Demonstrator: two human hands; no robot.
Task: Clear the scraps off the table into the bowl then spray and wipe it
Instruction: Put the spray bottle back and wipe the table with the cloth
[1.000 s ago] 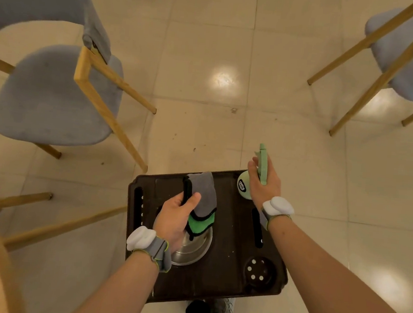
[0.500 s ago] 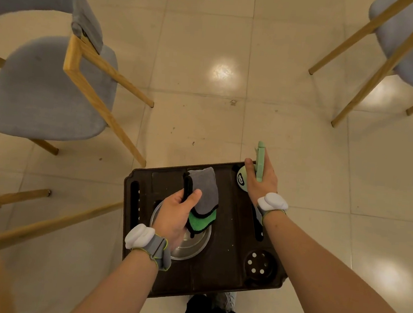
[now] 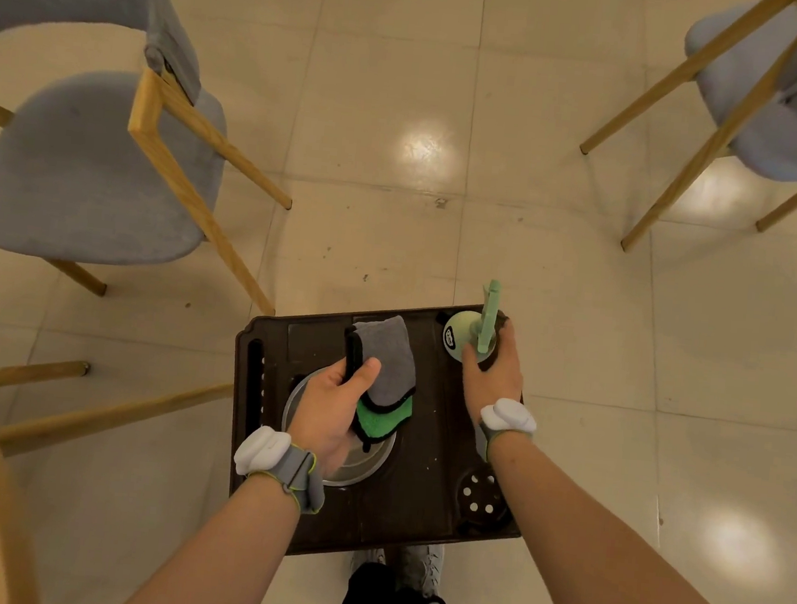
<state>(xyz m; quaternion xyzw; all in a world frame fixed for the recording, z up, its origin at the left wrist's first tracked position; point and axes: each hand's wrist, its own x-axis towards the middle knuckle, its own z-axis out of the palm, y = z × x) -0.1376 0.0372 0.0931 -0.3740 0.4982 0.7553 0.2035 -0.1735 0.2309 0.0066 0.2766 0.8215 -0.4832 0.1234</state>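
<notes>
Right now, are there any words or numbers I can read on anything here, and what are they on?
Spray bottle, held by the right hand: a small dark oval label with white marks, too small and blurred to read.
Cloth in the left hand, bowl, tray, wristbands: no text visible.

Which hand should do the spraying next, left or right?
Right. The right hand already grips the green spray bottle at the tray's far corner; the left hand holds the cloth over the bowl.
</notes>
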